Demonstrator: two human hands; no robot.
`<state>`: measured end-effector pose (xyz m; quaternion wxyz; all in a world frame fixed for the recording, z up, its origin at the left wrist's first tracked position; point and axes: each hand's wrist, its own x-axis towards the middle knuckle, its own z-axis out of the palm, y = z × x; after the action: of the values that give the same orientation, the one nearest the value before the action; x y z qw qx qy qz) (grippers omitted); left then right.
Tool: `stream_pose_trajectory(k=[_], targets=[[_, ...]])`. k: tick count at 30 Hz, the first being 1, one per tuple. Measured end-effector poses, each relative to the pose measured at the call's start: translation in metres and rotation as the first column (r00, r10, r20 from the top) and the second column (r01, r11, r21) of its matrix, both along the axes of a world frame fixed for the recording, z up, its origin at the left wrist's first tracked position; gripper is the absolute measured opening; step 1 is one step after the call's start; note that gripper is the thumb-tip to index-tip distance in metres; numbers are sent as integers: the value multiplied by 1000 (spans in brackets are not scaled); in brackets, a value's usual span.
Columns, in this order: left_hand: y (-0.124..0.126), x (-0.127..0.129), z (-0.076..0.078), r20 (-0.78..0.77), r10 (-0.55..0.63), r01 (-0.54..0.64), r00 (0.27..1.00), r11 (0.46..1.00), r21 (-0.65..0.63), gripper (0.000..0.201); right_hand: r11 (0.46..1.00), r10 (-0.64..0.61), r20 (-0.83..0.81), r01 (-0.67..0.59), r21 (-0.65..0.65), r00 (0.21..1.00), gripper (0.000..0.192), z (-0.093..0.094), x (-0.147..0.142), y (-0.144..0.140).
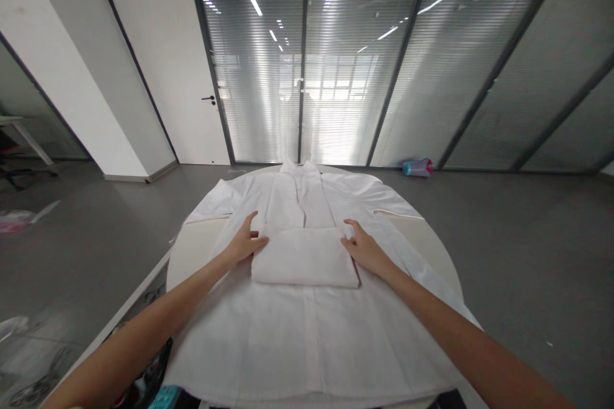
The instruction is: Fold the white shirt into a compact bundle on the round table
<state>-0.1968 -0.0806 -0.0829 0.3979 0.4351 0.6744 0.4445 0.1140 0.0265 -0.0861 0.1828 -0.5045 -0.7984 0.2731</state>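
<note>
My left hand (245,243) and right hand (365,248) lie flat, fingers spread and pinching nothing, one against each short side of the one folded white cloth bundle (305,257), apparently to keep its edges square. The bundle sits between my hands on one white button-front shirt (307,332), spread flat over the round pale desk (194,249). One blue-and-pink bottle (417,167) lies on the floor far beyond my fingers.

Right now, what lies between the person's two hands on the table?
In the head view, a folded white cloth lies between the left hand and the right hand, resting on a spread-out white shirt; both hands touch its sides.
</note>
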Motion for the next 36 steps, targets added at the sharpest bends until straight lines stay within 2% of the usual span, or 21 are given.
stream_pose_trajectory(k=[2,5,7,9,11,14,16,18,22,28,33,36], targets=[[6,2,-15,-66,16,-10,998,996,87,91,997,-42,113,33,75,993,50,-4,-6,1],[9,-1,-27,-259,10,32,966,987,156,70,982,-72,220,31,184,973,44,-9,-8,-7],[9,-5,-22,-423,21,65,906,980,190,53,948,-78,228,2,317,971,41,-7,-9,-13],[9,-3,-10,-607,87,98,790,960,264,41,889,-70,216,-38,457,974,38,2,-14,-17],[10,8,2,-743,124,178,658,933,314,38,839,-9,214,-109,533,977,39,11,-24,-20],[14,35,8,-852,-7,342,524,918,203,40,828,145,257,-259,497,955,46,13,-46,-26],[16,50,-1,-881,-132,403,455,912,72,46,848,202,311,-325,419,929,53,3,-57,-28],[15,58,-15,-890,-202,415,409,909,-16,53,869,231,354,-356,343,906,61,-10,-61,-30],[12,54,-34,-895,-228,434,382,900,-44,62,879,247,362,-365,307,899,66,-27,-55,-28],[9,51,-30,-894,-204,415,398,909,-22,65,881,220,335,-334,335,916,68,-26,-51,-27],[8,51,-34,-898,-199,372,391,927,-43,78,891,230,352,-342,298,907,75,-28,-45,-26],[7,51,-34,-902,-187,375,389,926,-30,77,889,226,354,-341,306,908,75,-24,-43,-27]])
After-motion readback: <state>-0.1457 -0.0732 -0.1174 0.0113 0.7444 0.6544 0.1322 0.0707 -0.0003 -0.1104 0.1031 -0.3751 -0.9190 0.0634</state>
